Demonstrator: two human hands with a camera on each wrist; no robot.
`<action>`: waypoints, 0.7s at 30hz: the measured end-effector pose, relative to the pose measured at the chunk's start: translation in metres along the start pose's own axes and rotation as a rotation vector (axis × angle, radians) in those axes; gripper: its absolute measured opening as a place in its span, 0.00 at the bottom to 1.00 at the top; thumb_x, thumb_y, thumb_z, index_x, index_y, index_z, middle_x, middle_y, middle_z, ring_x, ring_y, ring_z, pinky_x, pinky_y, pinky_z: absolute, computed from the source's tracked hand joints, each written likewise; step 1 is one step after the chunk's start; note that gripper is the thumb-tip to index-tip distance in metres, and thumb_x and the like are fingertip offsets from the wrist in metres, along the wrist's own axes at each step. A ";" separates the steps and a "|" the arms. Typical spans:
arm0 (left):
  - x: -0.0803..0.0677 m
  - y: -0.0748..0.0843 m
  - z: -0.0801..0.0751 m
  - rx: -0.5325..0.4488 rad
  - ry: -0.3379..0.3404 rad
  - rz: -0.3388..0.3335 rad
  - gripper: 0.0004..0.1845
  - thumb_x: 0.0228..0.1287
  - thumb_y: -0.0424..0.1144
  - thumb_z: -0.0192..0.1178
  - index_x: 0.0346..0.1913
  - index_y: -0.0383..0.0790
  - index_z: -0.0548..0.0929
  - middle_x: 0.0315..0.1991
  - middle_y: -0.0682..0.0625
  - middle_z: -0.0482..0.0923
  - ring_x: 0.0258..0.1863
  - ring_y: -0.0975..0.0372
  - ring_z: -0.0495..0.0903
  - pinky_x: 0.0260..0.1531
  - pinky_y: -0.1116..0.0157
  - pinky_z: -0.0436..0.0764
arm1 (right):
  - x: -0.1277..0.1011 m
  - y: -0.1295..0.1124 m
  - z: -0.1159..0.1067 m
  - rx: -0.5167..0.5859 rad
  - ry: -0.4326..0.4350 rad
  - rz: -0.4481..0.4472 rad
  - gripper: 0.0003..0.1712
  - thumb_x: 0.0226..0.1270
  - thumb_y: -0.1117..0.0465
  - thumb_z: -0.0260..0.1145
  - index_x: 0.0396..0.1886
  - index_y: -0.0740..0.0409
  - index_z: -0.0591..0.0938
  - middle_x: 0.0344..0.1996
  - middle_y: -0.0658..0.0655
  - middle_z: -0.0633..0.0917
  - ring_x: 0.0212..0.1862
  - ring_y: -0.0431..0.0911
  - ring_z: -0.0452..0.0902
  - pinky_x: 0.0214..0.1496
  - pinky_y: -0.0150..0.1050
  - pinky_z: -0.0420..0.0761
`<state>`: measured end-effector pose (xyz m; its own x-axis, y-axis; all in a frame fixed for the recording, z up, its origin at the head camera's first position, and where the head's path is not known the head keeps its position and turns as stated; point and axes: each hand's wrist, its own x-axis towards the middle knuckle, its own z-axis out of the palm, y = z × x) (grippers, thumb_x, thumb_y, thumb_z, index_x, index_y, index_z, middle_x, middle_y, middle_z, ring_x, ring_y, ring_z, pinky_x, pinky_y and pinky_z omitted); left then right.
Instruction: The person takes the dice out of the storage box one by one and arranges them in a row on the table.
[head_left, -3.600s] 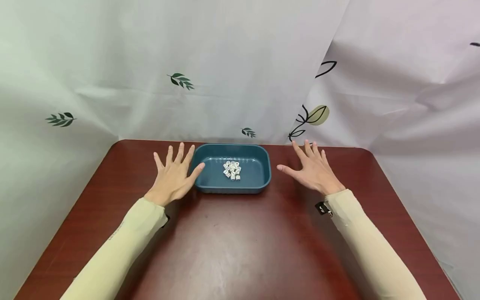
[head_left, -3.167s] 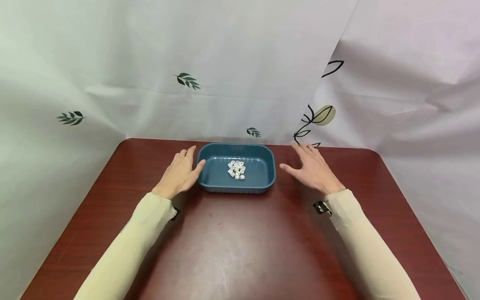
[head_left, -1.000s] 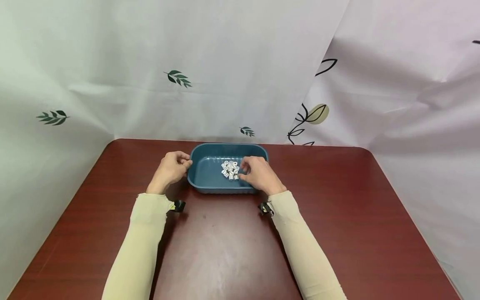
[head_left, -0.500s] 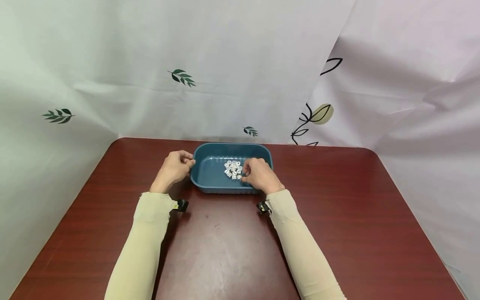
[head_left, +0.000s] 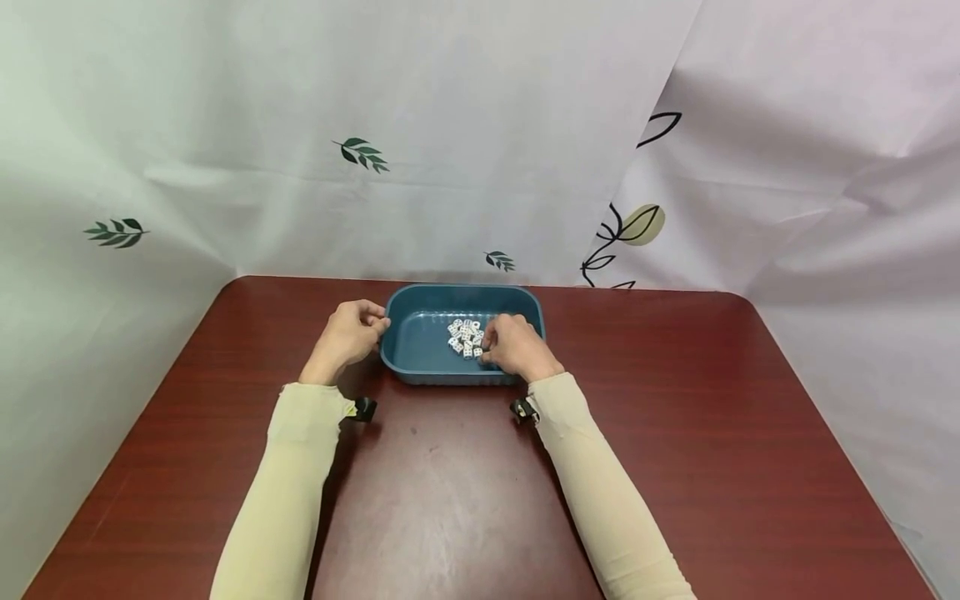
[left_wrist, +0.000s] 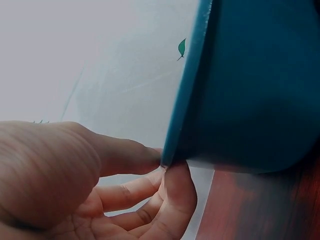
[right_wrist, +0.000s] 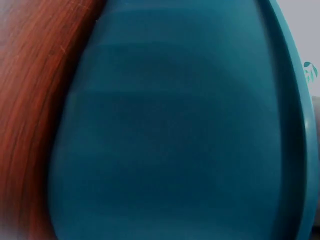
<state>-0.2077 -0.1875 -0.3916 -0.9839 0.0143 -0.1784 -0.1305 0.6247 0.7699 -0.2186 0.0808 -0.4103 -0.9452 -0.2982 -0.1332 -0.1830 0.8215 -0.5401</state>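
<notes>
White dice [head_left: 463,333] with dark pips lie in a loose pile in a blue rectangular tray [head_left: 420,377] in the head view. At the tray's left end, my left hand [head_left: 347,337] pinches the rim between thumb and finger; the left wrist view shows this grip on the tray wall [left_wrist: 255,100] up close. My right hand [head_left: 517,346] reaches over the tray's near right side, its fingers bent down beside the pile's right edge. Whether a die sits between those fingertips cannot be made out. Only the tray's outer side [right_wrist: 170,125] fills the right wrist view, hiding that hand.
The tray stands near the back edge of a dark red wooden table [head_left: 712,433]. White cloth [head_left: 450,100] with leaf prints hangs behind and along both sides. A black strap device [head_left: 363,409] shows at each wrist.
Earlier, both hands were spread beside the tray. My left hand has since taken hold of the rim, and my right has moved left into the tray. Over the last second, both hardly moved.
</notes>
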 end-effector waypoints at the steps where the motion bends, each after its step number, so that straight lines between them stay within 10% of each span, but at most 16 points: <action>1: 0.000 0.000 0.000 0.002 0.000 -0.003 0.17 0.78 0.37 0.54 0.61 0.29 0.76 0.44 0.38 0.77 0.35 0.53 0.83 0.41 0.58 0.86 | 0.000 0.000 0.001 0.002 -0.001 -0.001 0.07 0.62 0.60 0.77 0.30 0.52 0.85 0.31 0.51 0.85 0.27 0.45 0.78 0.32 0.38 0.78; 21: 0.000 -0.001 0.000 0.020 0.004 0.015 0.17 0.78 0.38 0.54 0.60 0.29 0.76 0.43 0.39 0.77 0.34 0.53 0.83 0.40 0.59 0.85 | 0.001 -0.001 0.006 -0.006 0.027 0.028 0.08 0.62 0.57 0.77 0.25 0.49 0.86 0.28 0.49 0.85 0.27 0.45 0.79 0.29 0.39 0.77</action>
<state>-0.2075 -0.1885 -0.3924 -0.9862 0.0207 -0.1644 -0.1133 0.6402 0.7598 -0.2181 0.0766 -0.4143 -0.9571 -0.2613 -0.1255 -0.1575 0.8322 -0.5316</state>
